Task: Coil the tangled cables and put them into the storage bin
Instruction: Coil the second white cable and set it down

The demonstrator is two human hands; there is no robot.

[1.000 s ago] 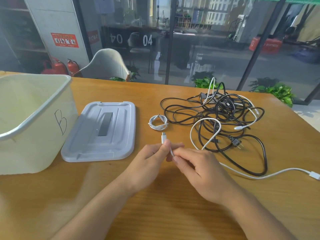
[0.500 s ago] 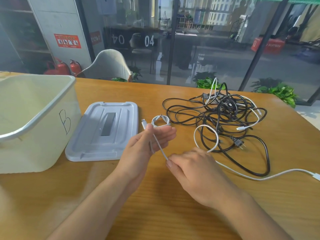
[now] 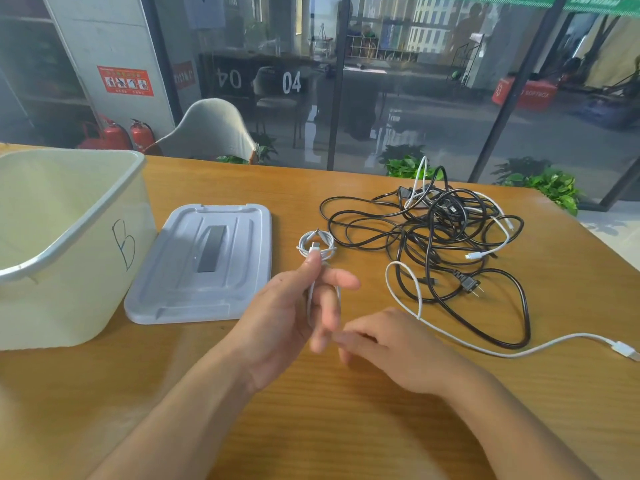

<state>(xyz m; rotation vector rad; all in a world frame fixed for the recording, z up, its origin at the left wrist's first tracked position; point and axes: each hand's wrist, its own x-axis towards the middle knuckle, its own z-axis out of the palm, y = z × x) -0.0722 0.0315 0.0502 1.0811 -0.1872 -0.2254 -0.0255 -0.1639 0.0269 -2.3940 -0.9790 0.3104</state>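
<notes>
I am at the start of this job. My left hand (image 3: 291, 317) holds one end of a white cable (image 3: 420, 306), with the thumb pinching it near the plug, and the cord goes round my fingers (image 3: 341, 278) for a first loop. My right hand (image 3: 391, 344) is low by the table, fingers curled near the cord, but it is blurry and I cannot tell if it pinches it. The rest of that cable runs off to my right.

One small white coil (image 3: 317, 245) is done and lies beside the lid (image 3: 204, 265). The big black tangle (image 3: 440, 233) is not sorted. The storage bin (image 3: 69, 237) is open on my left, and I see no cables in it.

The table (image 3: 311, 427) is brown wood. Past it are glass walls, a pale chair (image 3: 211, 133) and red fire extinguishers (image 3: 138, 135).
</notes>
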